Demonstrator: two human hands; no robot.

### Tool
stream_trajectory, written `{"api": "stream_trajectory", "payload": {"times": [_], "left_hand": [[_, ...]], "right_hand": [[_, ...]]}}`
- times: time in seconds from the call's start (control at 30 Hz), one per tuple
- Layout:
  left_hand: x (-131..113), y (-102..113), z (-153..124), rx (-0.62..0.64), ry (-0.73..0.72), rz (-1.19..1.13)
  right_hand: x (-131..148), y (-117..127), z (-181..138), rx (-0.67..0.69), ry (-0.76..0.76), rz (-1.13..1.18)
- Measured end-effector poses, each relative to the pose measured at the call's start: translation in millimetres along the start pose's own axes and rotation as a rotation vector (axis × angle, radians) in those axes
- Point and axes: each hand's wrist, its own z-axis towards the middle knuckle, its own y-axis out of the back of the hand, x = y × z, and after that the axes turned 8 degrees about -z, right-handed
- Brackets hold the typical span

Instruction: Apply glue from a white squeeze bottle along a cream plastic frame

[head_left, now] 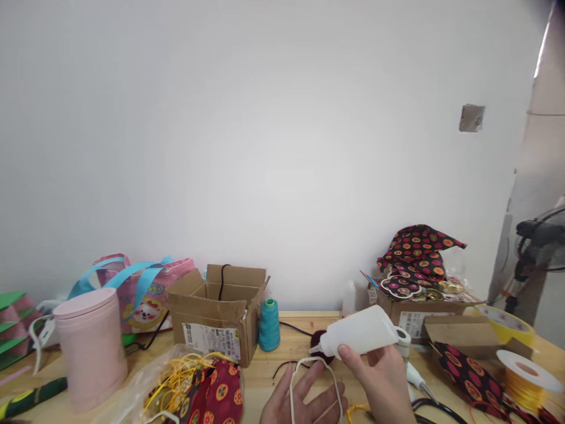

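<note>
My right hand grips a white squeeze bottle, held sideways with its nozzle pointing left and down. The nozzle tip sits just above a white cord loop that lies over the fingers of my left hand. My left hand is palm up at the bottom edge, fingers spread, carrying the loop. A dark maroon round piece lies on the table right behind the nozzle.
On the wooden table stand a pink cylinder container, an open cardboard box, a teal thread cone, a bag of yellow cords and patterned fabric, a box piled with fabric, yellow spools and a fan at far right.
</note>
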Motion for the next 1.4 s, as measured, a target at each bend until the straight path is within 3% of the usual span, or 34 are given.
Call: {"api": "stream_trajectory", "payload": {"times": [0.23, 0.43, 0.7, 1.4], "left_hand": [[6, -2, 0, -0.039, -0.001, -0.061], [7, -9, -4, -0.048, 0.032, -0.158], [12, -9, -5, -0.113, 0.024, -0.168], [19, -17, -5, -0.190, 0.013, -0.185]], "right_hand": [[1, 2, -5, 0.041, -0.008, -0.184], [3, 3, -1, 0.017, 0.001, -0.107], [-8, 11, 10, 0.099, 0.020, -0.179], [-4, 13, 10, 0.130, 0.070, -0.213]]}}
